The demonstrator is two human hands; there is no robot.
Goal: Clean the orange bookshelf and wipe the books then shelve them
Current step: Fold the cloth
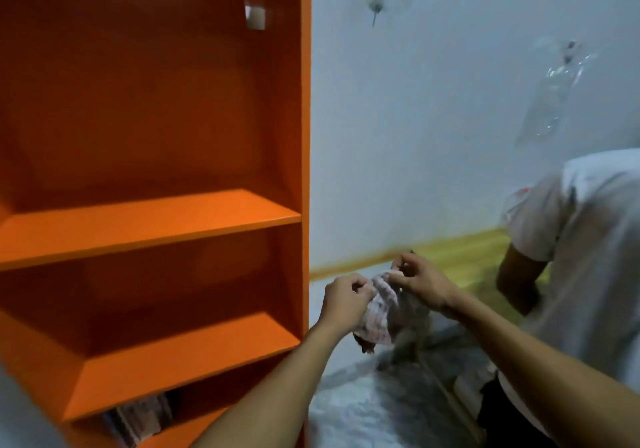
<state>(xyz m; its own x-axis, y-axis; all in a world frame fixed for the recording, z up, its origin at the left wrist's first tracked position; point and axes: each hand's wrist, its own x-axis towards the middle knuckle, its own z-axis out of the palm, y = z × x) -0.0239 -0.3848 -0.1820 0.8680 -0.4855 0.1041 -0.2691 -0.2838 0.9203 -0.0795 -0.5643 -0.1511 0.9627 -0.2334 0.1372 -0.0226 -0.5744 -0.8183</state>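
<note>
Pale checked cloth (380,312) hangs between two hands, pinched at its top edge by the left hand (344,299) and the right hand (420,283), just right of the orange bookshelf (152,226). Two upper shelves lie bare; the lowest holds a few books (142,418), number unclear through blur.

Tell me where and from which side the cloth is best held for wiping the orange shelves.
Judging from its pose, the cloth is best gripped along its top edge, from above. The left hand and right hand already pinch that edge at either end, and the rest hangs limp below. Bunching the hanging part into one palm should give a firm pad for the bookshelf.
</note>
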